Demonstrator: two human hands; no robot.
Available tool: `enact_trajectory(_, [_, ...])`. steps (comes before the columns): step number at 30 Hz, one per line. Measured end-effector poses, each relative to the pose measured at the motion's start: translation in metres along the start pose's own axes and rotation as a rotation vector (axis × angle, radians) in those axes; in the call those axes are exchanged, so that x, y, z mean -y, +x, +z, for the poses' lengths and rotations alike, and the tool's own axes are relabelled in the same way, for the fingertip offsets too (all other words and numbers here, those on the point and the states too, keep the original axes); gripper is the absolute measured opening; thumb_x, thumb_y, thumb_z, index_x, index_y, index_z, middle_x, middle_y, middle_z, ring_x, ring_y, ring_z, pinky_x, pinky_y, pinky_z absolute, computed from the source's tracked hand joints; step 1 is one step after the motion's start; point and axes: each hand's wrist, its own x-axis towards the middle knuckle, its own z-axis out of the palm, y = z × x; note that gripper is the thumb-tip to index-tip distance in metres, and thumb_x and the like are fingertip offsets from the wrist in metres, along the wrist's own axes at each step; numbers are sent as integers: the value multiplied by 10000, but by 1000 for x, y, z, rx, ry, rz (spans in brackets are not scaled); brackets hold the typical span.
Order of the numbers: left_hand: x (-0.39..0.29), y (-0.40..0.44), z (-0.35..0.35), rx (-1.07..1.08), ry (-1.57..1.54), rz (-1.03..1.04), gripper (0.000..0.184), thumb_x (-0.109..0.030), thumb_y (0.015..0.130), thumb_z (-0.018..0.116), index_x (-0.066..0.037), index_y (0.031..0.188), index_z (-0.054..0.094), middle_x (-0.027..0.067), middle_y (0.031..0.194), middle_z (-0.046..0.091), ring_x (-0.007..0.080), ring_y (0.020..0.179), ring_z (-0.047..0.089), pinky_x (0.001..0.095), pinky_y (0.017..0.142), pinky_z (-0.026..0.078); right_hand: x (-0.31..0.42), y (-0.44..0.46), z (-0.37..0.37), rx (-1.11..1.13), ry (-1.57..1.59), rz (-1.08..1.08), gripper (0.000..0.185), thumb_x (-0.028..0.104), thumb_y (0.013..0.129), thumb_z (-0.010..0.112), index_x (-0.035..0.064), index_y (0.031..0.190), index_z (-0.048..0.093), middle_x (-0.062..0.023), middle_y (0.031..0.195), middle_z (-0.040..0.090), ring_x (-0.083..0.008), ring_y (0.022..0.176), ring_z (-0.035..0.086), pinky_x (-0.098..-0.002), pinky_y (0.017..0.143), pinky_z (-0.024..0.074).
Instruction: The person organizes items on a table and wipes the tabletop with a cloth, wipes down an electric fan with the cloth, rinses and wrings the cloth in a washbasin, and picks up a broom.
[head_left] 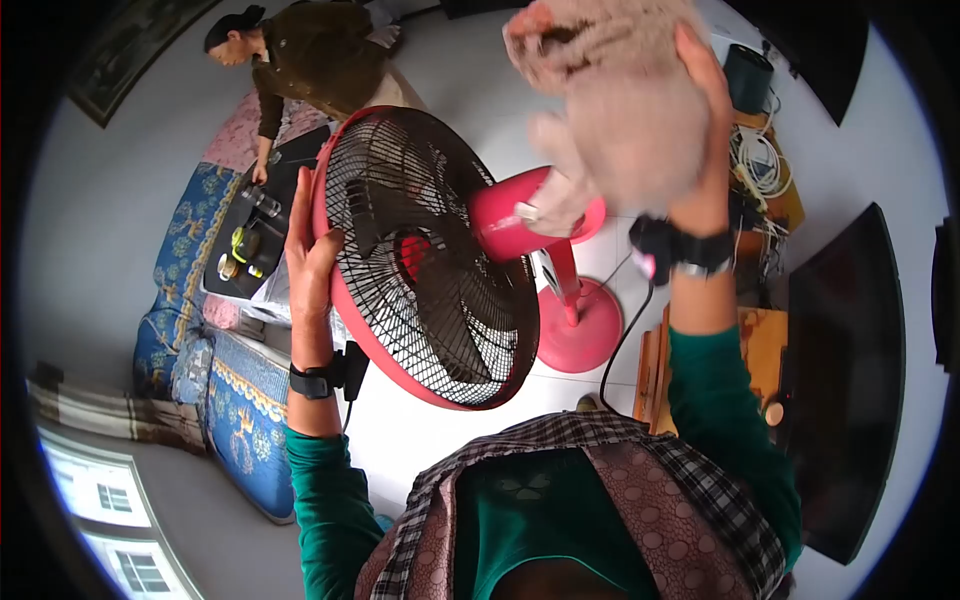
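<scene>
A red standing fan [422, 265] with a black wire grille is tilted in front of me, its round base [578, 330] on the floor. My left hand [311, 262] grips the fan's rim on the left side, thumb toward the grille. Up at the right, my right hand [712, 120] holds a beige cloth [640, 125], bunched and blurred by motion. The cloth hangs over the back of the red motor housing [508, 212]; whether it touches the housing I cannot tell. Most fingers of my right hand are hidden behind the cloth.
Another person [320, 60] leans over a dark table [222, 285] bearing several small items. A blue patterned sofa [245, 420] stands at left. At right are a wooden cabinet [765, 345], coiled white cables [760, 165] and a large dark screen [850, 390]. A black cord [612, 360] runs near the fan base.
</scene>
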Motion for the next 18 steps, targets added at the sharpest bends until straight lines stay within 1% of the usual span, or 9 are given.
enact_trajectory(1, [2, 1, -1, -8, 1, -11, 785, -87, 677, 495, 33, 1421, 273, 169, 1434, 346, 222, 1281, 390, 286, 1047, 288, -5, -8, 17, 153, 290, 183, 387, 354, 858, 592, 28, 1063, 623, -94, 1065, 624, -165, 905, 618, -312, 779, 503])
enact_trajectory(4, [1, 5, -1, 19, 38, 4, 796, -112, 658, 488, 37, 1414, 289, 172, 1423, 363, 212, 1278, 394, 290, 1054, 280, -93, -20, -31, -35, -127, -24, 288, 230, 831, 614, 0, 1003, 591, -107, 830, 648, -219, 710, 652, -356, 664, 534])
enact_trajectory(6, [8, 5, -3, 43, -65, -1, 776, -151, 708, 601, 29, 1405, 312, 156, 1417, 378, 199, 1257, 420, 306, 1048, 307, -150, -26, 16, 296, -1096, -693, 396, 218, 689, 677, -13, 991, 566, -188, 929, 536, -382, 886, 533, -470, 820, 435])
enact_trajectory(8, [15, 5, -7, 4, -133, -74, 803, -212, 727, 709, 24, 1394, 332, 139, 1406, 398, 192, 1239, 440, 315, 1043, 332, -179, -18, 17, 213, -1013, -665, 322, 152, 685, 632, 7, 964, 562, -181, 942, 516, -378, 905, 514, -439, 829, 428])
enact_trajectory(11, [12, 7, -12, 91, -98, -12, 766, -111, 690, 604, 42, 1390, 334, 154, 1383, 425, 195, 1257, 425, 313, 1056, 307, -195, 30, -3, 185, -1035, -442, 154, 121, 706, 607, 0, 782, 547, -176, 843, 520, -359, 820, 528, -414, 752, 449])
enact_trajectory(12, [11, 6, -9, 55, -117, -31, 773, -92, 661, 551, 47, 1390, 333, 162, 1385, 419, 199, 1265, 416, 313, 1065, 288, -187, 50, 3, 113, -844, -552, 137, 108, 701, 613, -3, 744, 544, -169, 726, 503, -367, 679, 525, -406, 668, 464])
enact_trajectory(13, [11, 6, -8, 41, -106, -30, 782, -116, 659, 565, 55, 1386, 334, 164, 1389, 414, 205, 1267, 412, 311, 1069, 277, -171, 51, 7, 199, -999, -777, 154, 132, 727, 615, -3, 741, 542, -131, 654, 502, -329, 553, 511, -383, 562, 455])
enact_trajectory(15, [17, 10, -10, 34, -68, -18, 786, -139, 661, 574, 64, 1382, 335, 169, 1393, 406, 213, 1270, 410, 311, 1072, 270, -181, 79, -3, 231, -679, -130, 257, 217, 824, 544, -22, 915, 547, -196, 902, 585, -290, 814, 572, -366, 735, 462])
enact_trajectory(18, [13, 11, -7, 18, -28, 9, 781, -140, 661, 567, 72, 1377, 338, 170, 1399, 400, 214, 1272, 408, 311, 1071, 271, -230, 125, -66, 202, -471, 86, 251, 229, 850, 512, -5, 928, 556, -176, 948, 595, -261, 856, 570, -344, 779, 458])
